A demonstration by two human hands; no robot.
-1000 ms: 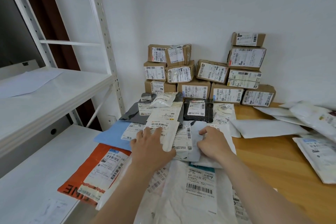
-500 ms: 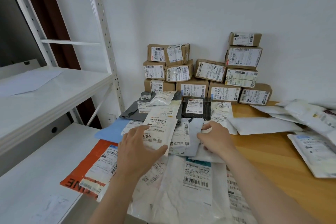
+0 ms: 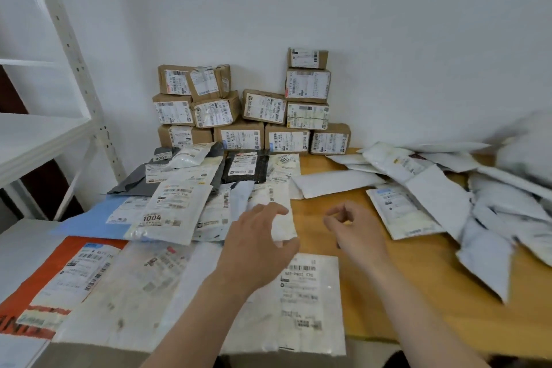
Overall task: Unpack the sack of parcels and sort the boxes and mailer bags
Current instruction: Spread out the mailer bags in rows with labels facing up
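Observation:
Brown cardboard boxes (image 3: 248, 110) with labels are stacked against the back wall. In front of them, overlapping mailer bags lie in rows: a white one marked 1004 (image 3: 176, 209), a black one (image 3: 245, 167), a grey one (image 3: 131, 182), a blue one (image 3: 86, 221) and an orange one (image 3: 35, 275). A large white mailer (image 3: 301, 293) lies at the near edge. My left hand (image 3: 257, 245) hovers with relaxed, curved fingers over the near end of a narrow white mailer (image 3: 273, 200). My right hand (image 3: 355, 230) hangs over bare wood, fingers loosely curled, holding nothing.
A loose heap of white mailer bags (image 3: 448, 194) covers the right of the wooden table (image 3: 388, 287). A blurred white mass (image 3: 528, 143) sits at the far right. White metal shelving (image 3: 44, 134) stands at the left, its upright (image 3: 74, 54) close to the table's corner.
Both hands have come off the overlapping mailers at the centre and moved right. The view has swung right, showing more of the loose heap.

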